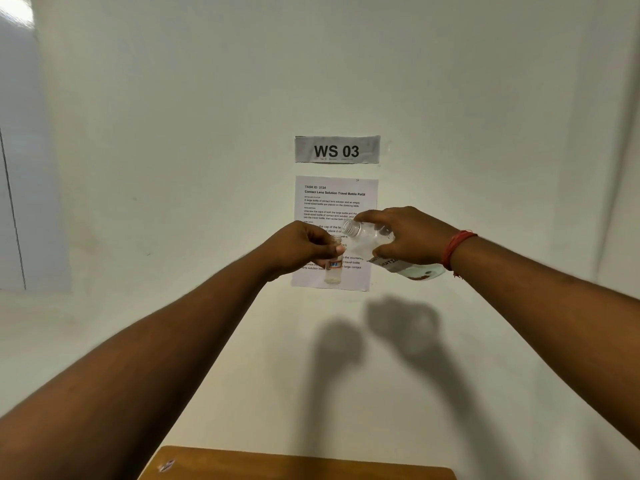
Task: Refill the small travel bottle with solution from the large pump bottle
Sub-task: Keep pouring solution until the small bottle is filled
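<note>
**Large bottle tipped toward small bottle, both held in the air**

Your left hand [304, 245] holds the small bottle [334, 263] upright in front of the wall, well above the table [298, 464]. Fingers and thumb curl round its upper part; the lower body hangs clear below the hand. It is clear plastic, uncapped, with a small orange-edged label; a little pale liquid seems to sit at the bottom.

Your right hand [408, 237] grips the large bottle [375, 239], tilted on its side with the open threaded neck pointing left, just above and right of the small bottle's mouth. Whether the two touch cannot be told. It is clear, with a printed label near its base, which pokes out under the hand. A red thread [457, 249] circles that wrist.

Behind both: a task sheet [334, 202] and a "WS 03" sign [337, 150].
</note>
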